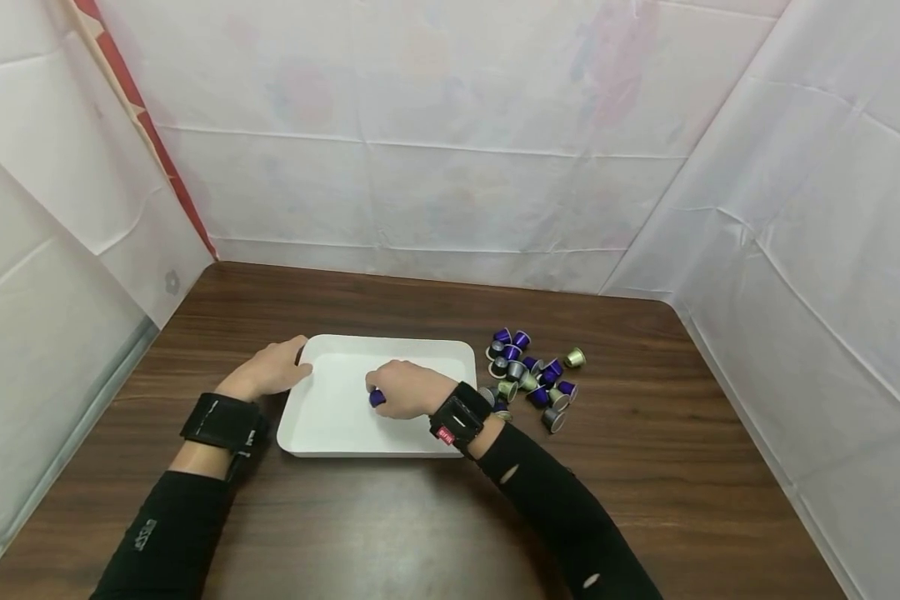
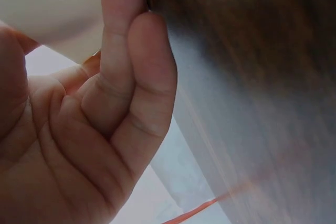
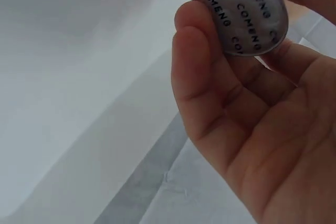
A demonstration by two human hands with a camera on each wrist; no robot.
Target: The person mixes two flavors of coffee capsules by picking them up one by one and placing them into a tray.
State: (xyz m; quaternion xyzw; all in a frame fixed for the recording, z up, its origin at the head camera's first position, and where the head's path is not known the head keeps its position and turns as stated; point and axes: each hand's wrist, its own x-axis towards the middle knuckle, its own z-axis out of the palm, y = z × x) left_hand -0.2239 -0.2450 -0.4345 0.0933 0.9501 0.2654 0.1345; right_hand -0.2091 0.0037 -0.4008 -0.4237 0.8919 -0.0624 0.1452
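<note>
A person in dark sleeves, a black band on each wrist, works at a brown wooden table (image 1: pixel 345 525) walled by pale sheeting (image 1: pixel 420 192). A shallow white tray (image 1: pixel 330 433) lies in the middle of the table. Just beyond its right side is a loose cluster of coffee capsules (image 1: pixel 516 371), purple, green, grey and dark, some tipped on their sides, with one green capsule (image 1: pixel 575 358) a little apart on the right. The right hand (image 1: pixel 408 390) is over the middle of the tray, thumb and fingers pinching a single purple capsule (image 1: pixel 377 397); the right wrist view shows its round silvery lid (image 3: pixel 244 17), printed with repeating letters. Whether this capsule touches the tray cannot be told. The left hand (image 1: pixel 270 367) grips the tray's left rim near the far corner, thumb over the edge, apparently steadying it. The step in hand looks like setting the pinched capsule on the tray. The next move seems to call for lowering it gently, settling it so it does not roll, then loosening the right fingers while the left hand keeps the tray from sliding
</note>
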